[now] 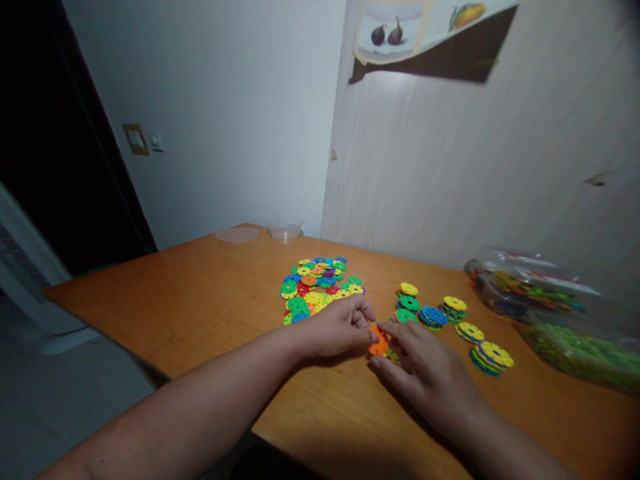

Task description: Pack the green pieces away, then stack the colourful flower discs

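Between my two hands is an orange notched plastic disc. My left hand pinches its left edge with thumb and fingers. My right hand curves round the disc's right side, thumb and fingers apart; whether its fingertips grip the disc I cannot tell. Partly hidden under the right hand is a yellow disc. Beyond my left hand spreads a loose pile of coloured discs. Past my right hand stand several stacks, among them a blue-topped stack and a yellow-topped stack.
All this lies on an orange-brown wooden table. A clear plastic bowl and a flat round lid sit at its far edge. On the right are a bag of green pieces and a clear package of coloured pieces, near the wall.
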`<action>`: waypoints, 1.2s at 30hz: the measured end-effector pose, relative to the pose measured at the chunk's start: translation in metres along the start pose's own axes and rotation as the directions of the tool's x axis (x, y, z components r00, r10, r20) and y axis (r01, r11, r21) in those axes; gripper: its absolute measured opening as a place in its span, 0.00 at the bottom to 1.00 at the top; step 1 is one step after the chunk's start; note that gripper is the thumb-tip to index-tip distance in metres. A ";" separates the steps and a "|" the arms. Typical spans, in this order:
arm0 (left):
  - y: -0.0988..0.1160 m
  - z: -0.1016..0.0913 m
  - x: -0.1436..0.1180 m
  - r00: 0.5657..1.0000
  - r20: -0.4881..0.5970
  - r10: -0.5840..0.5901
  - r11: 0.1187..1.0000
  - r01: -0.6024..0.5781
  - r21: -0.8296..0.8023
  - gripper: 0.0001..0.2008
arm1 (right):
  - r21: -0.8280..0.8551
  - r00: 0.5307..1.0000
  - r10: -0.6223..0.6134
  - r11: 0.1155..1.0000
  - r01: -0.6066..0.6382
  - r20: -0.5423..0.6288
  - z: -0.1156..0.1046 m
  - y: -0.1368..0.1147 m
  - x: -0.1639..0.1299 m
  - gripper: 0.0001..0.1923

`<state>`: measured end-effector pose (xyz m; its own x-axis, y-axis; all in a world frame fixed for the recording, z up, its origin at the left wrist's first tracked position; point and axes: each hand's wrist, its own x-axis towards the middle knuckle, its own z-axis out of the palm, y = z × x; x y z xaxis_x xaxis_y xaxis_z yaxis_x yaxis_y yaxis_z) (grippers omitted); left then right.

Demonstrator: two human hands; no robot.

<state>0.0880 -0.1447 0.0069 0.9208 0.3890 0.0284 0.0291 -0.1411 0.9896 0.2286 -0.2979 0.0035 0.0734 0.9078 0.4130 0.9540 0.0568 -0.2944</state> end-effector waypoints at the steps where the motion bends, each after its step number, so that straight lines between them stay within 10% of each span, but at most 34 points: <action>1: 0.000 0.002 0.000 1.000 0.029 -0.009 1.000 0.009 -0.008 0.14 | 0.000 1.000 0.002 1.000 -0.002 0.005 -0.001 0.000 0.000 0.16; 6: -0.004 -0.006 0.008 0.986 -0.096 0.136 0.955 -0.105 0.276 0.09 | -0.039 0.995 0.104 0.994 -0.104 -0.011 -0.007 0.008 0.000 0.15; 11: -0.008 -0.024 0.014 0.931 -0.191 0.310 0.606 -0.039 0.794 0.09 | -0.070 0.963 0.242 0.970 -0.235 0.118 -0.011 0.013 -0.002 0.12; 21: -0.009 -0.024 0.017 0.952 -0.187 0.243 0.279 0.117 0.953 0.21 | -0.086 0.926 0.297 0.955 -0.285 0.235 -0.014 -0.001 0.001 0.12; 26: -0.012 -0.023 0.023 0.954 -0.199 0.223 0.261 0.138 0.955 0.20 | -0.053 0.930 0.326 0.945 -0.322 0.171 -0.011 0.003 0.000 0.18; 36: -0.005 -0.023 0.028 0.923 -0.294 0.249 0.518 0.130 0.845 0.07 | -0.021 0.974 0.226 0.974 -0.225 0.024 -0.002 0.015 -0.002 0.20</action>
<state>0.1044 -0.1122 0.0057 0.7424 0.5918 0.3141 0.4635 -0.7922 0.3970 0.2435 -0.3000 -0.0001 0.2800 0.9067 0.3155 0.9187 -0.1577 -0.3621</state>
